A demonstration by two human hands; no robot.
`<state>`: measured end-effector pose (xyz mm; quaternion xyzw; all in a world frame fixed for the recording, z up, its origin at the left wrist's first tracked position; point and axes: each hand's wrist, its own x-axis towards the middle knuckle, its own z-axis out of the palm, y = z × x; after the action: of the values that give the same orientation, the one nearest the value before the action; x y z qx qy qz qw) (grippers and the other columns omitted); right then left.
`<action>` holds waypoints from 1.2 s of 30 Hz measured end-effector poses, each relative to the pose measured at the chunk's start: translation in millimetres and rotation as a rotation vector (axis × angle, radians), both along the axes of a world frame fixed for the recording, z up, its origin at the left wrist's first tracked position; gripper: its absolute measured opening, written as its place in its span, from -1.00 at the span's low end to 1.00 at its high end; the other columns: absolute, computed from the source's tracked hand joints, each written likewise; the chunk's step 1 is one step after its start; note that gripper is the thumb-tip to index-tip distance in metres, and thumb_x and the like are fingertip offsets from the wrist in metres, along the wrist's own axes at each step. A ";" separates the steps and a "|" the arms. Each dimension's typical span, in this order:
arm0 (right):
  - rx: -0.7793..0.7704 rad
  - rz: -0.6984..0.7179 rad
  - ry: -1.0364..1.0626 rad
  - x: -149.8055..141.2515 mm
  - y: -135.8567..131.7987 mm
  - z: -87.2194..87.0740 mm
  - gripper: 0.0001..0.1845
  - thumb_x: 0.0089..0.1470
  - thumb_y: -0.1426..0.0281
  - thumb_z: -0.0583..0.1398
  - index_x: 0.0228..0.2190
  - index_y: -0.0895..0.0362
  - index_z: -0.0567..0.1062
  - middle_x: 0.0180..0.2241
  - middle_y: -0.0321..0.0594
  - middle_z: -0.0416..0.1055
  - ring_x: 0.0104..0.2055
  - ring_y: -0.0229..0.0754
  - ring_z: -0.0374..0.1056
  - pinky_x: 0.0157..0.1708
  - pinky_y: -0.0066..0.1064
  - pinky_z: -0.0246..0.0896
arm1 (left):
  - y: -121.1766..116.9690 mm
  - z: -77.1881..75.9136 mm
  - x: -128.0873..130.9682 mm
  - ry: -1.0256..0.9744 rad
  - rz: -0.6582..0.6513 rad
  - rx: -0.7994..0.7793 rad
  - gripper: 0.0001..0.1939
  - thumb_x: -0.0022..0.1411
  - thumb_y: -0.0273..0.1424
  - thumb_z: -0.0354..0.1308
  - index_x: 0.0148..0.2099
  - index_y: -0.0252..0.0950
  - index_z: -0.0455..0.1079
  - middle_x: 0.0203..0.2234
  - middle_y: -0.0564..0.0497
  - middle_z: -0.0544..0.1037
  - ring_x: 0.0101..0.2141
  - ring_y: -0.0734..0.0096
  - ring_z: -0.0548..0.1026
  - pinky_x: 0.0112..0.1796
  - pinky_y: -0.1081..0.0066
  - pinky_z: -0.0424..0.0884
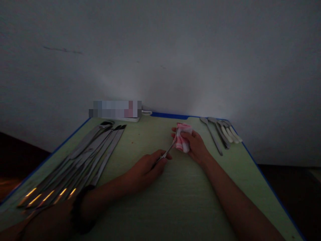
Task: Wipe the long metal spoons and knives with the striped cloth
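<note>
Two bare hands are over the middle of a pale green table (175, 204). The left hand (146, 167) is closed around the near end of a slim metal utensil (169, 150); the right hand (197, 142) curls a pink-and-white cloth (185, 140) about its far end. The utensil looks light, stiff, perhaps slippery, best gripped near-end; the cloth, soft and pliable.

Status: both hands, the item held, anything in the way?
Left hand grips slim metal utensil. Right hand holds pink-and-white cloth at utensil's far end, tip hidden. Possible obstruction: long metal utensils by left forearm, contact unclear.
</note>
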<state>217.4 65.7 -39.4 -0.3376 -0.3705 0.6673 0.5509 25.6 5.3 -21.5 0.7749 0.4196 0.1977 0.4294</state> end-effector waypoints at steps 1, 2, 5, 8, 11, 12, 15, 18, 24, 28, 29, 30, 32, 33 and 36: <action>0.004 0.001 -0.013 -0.2 0.4 -1.7 -0.64 -0.13 0.41 0.22 -0.19 0.12 0.40 -0.19 -0.16 0.49 -0.26 -0.17 0.43 -0.35 -0.34 0.40 | -0.2 -0.4 0.0 0.001 0.001 0.005 -0.72 0.34 -0.28 -0.20 -0.05 -0.27 0.25 -0.63 0.19 0.25 -0.60 0.54 0.23 -0.55 0.54 0.15; 0.006 0.002 -0.019 -0.2 0.6 -3.0 -0.63 -0.13 0.40 0.24 -0.19 0.12 0.39 -0.20 -0.16 0.49 -0.26 -0.17 0.44 -0.35 -0.35 0.40 | -0.5 -0.6 0.0 0.003 0.003 0.012 -0.72 0.34 -0.28 -0.20 -0.05 -0.26 0.25 -0.63 0.19 0.25 -0.60 0.54 0.23 -0.55 0.54 0.15; 0.015 -0.002 -0.023 -0.1 0.8 -4.9 -0.62 -0.13 0.39 0.26 -0.19 0.13 0.38 -0.23 -0.17 0.50 -0.30 -0.20 0.44 -0.38 -0.37 0.40 | -1.2 0.2 0.0 0.021 0.007 0.049 -0.73 0.34 -0.28 -0.19 -0.08 -0.26 0.26 -0.58 0.16 0.31 -0.56 0.52 0.27 -0.51 0.52 0.18; 0.020 -0.009 -0.038 -0.1 0.6 -5.1 -0.62 -0.13 0.39 0.27 -0.19 0.13 0.38 -0.25 -0.18 0.51 -0.31 -0.21 0.45 -0.40 -0.38 0.40 | -1.4 1.9 0.0 0.047 -0.002 0.080 -0.74 0.32 -0.29 -0.16 -0.11 -0.27 0.28 -0.52 0.12 0.37 -0.51 0.50 0.32 -0.48 0.50 0.21; 0.019 0.004 -0.059 -0.7 0.1 -4.8 -0.64 -0.12 0.35 0.27 -0.21 0.13 0.40 -0.26 -0.18 0.51 -0.30 -0.19 0.45 -0.43 -0.39 0.40 | -1.2 2.4 0.1 0.062 -0.019 0.080 -0.75 0.31 -0.28 -0.15 -0.12 -0.27 0.28 -0.52 0.12 0.38 -0.52 0.49 0.32 -0.49 0.50 0.21; 0.022 0.009 -0.067 -1.1 0.0 -4.8 -0.66 -0.11 0.32 0.26 -0.23 0.13 0.41 -0.26 -0.18 0.51 -0.30 -0.19 0.45 -0.45 -0.39 0.39 | -1.1 2.2 0.3 0.063 -0.025 0.076 -0.75 0.31 -0.28 -0.15 -0.13 -0.27 0.28 -0.51 0.11 0.38 -0.51 0.48 0.33 -0.49 0.50 0.21; 0.042 0.018 -0.086 -2.3 -0.2 -4.5 -0.69 -0.07 0.25 0.23 -0.26 0.13 0.43 -0.28 -0.18 0.51 -0.32 -0.19 0.45 -0.48 -0.41 0.38 | -1.1 0.8 1.4 0.066 -0.046 0.068 -0.78 0.30 -0.29 -0.10 -0.17 -0.28 0.30 -0.51 0.11 0.39 -0.51 0.49 0.33 -0.50 0.51 0.20; 0.047 0.029 -0.097 -3.3 -0.2 -3.8 -0.67 -0.05 0.18 0.20 -0.27 0.13 0.44 -0.33 -0.18 0.52 -0.34 -0.20 0.45 -0.44 -0.40 0.37 | -1.3 -0.3 2.6 0.079 -0.061 0.068 -0.81 0.28 -0.31 -0.07 -0.21 -0.28 0.31 -0.54 0.13 0.36 -0.54 0.52 0.31 -0.50 0.52 0.18; 0.039 0.016 -0.113 -4.1 -1.3 -1.3 -0.62 -0.03 0.11 0.17 -0.28 0.15 0.45 -0.35 -0.17 0.52 -0.35 -0.19 0.45 -0.44 -0.39 0.37 | -1.2 2.5 2.6 0.098 -0.112 0.070 -0.76 0.32 -0.29 -0.12 -0.23 -0.29 0.31 -0.51 0.11 0.38 -0.51 0.50 0.33 -0.47 0.50 0.20; 0.035 0.031 -0.144 -3.0 -1.9 -2.2 -0.65 -0.08 0.17 0.22 -0.29 0.15 0.45 -0.34 -0.17 0.52 -0.35 -0.19 0.44 -0.48 -0.41 0.37 | -1.5 2.6 2.0 0.131 -0.143 0.092 -0.76 0.31 -0.29 -0.11 -0.28 -0.30 0.30 -0.54 0.11 0.36 -0.53 0.51 0.31 -0.48 0.50 0.18; 0.041 0.032 -0.151 -2.6 -2.0 -2.5 -0.65 -0.09 0.19 0.24 -0.29 0.15 0.45 -0.33 -0.17 0.52 -0.35 -0.19 0.44 -0.49 -0.41 0.37 | -1.8 1.9 2.0 0.134 -0.146 0.090 -0.76 0.31 -0.29 -0.10 -0.29 -0.30 0.30 -0.55 0.12 0.35 -0.54 0.52 0.30 -0.50 0.51 0.18; 0.049 0.033 -0.156 -2.1 -2.1 -2.8 -0.66 -0.10 0.21 0.25 -0.29 0.15 0.45 -0.32 -0.17 0.51 -0.35 -0.20 0.44 -0.48 -0.41 0.37 | -2.0 1.0 1.9 0.138 -0.147 0.091 -0.77 0.31 -0.29 -0.10 -0.29 -0.30 0.29 -0.56 0.13 0.34 -0.55 0.53 0.30 -0.51 0.52 0.17; 0.063 0.037 -0.168 -1.3 -2.2 -3.0 -0.66 -0.12 0.25 0.27 -0.29 0.15 0.43 -0.31 -0.16 0.51 -0.35 -0.19 0.44 -0.47 -0.41 0.38 | -2.5 -0.7 1.9 0.148 -0.145 0.100 -0.77 0.30 -0.29 -0.09 -0.31 -0.30 0.29 -0.58 0.14 0.33 -0.57 0.53 0.29 -0.52 0.52 0.16; 0.066 0.041 -0.177 -1.0 -2.3 -3.0 -0.66 -0.13 0.26 0.28 -0.29 0.16 0.43 -0.31 -0.16 0.50 -0.36 -0.19 0.44 -0.47 -0.40 0.38 | -2.7 -1.1 1.9 0.154 -0.143 0.106 -0.77 0.30 -0.29 -0.08 -0.31 -0.30 0.28 -0.58 0.14 0.33 -0.57 0.53 0.29 -0.52 0.53 0.15; 0.059 0.059 -0.191 -0.6 -2.2 -2.4 -0.67 -0.13 0.27 0.28 -0.29 0.15 0.42 -0.31 -0.15 0.50 -0.36 -0.18 0.44 -0.47 -0.39 0.38 | -3.3 -0.5 2.0 0.168 -0.140 0.104 -0.78 0.29 -0.29 -0.07 -0.31 -0.30 0.29 -0.59 0.14 0.33 -0.57 0.54 0.28 -0.53 0.53 0.13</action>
<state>216.8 63.5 -41.8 -0.3725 -0.4506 0.6367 0.5028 27.6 2.0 -22.0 0.8376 0.3879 0.1230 0.3645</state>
